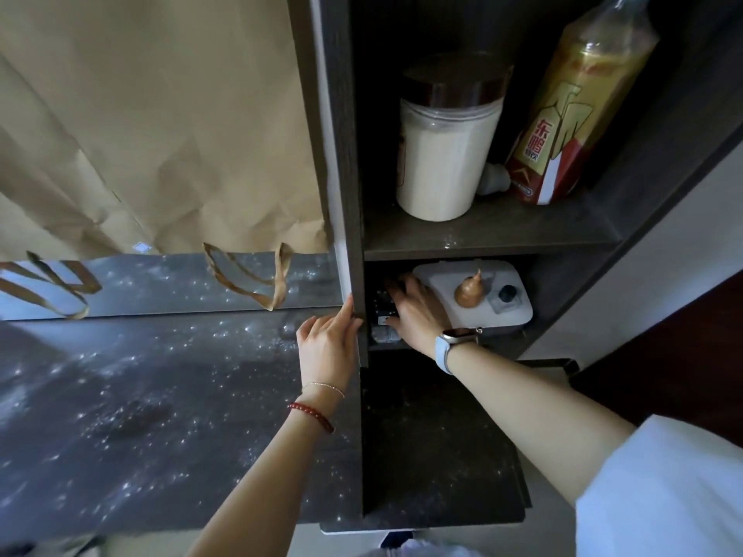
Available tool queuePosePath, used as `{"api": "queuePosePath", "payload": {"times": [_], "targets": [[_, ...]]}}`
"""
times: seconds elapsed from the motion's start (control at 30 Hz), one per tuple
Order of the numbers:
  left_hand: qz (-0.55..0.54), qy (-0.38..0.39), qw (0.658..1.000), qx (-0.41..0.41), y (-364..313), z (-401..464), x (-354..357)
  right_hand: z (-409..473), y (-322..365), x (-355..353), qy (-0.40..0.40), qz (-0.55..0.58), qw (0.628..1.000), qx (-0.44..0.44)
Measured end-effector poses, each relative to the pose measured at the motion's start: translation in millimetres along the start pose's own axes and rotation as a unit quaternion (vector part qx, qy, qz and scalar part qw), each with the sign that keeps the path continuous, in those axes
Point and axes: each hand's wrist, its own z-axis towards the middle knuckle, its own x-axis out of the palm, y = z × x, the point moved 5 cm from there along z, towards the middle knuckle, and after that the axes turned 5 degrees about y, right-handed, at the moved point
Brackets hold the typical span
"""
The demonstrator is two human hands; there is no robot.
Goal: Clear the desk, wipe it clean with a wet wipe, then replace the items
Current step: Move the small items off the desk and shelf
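In the low shelf nook the right hand (414, 311) lies flat-fingered on clutter, the left hand (327, 343) loosely touches the divider (345, 195); the desk (140, 416) looks bare, wiping or replacing likely remains.

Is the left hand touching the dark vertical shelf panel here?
Touching. The head view shows the left hand with its fingertips laid against the front edge of the shelf panel.

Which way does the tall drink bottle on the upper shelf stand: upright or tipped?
Tipped: the drink bottle leans, its cap end toward the right wall.
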Motion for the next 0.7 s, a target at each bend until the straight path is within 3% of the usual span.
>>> {"api": "queuePosePath", "payload": {"times": [0.17, 0.3, 0.53, 0.7], "targets": [[0.002, -0.012, 1.000, -0.005, -1, -2, -1, -28, 5, 6, -0.100, -0.023, 0.993, -0.052], [-0.002, -0.007, 1.000, 0.000, -2, -1, 1, -40, 10, 22, -0.063, -0.059, 0.994, -0.071], [-0.011, -0.004, 1.000, 0.003, 2, -4, 4, -31, 11, 20, -0.006, -0.029, 0.997, -0.071], [-0.044, 0.112, 0.989, -0.085, 10, -41, 25, -64, 5, 16, -0.069, 0.051, 0.995, -0.053]]}}
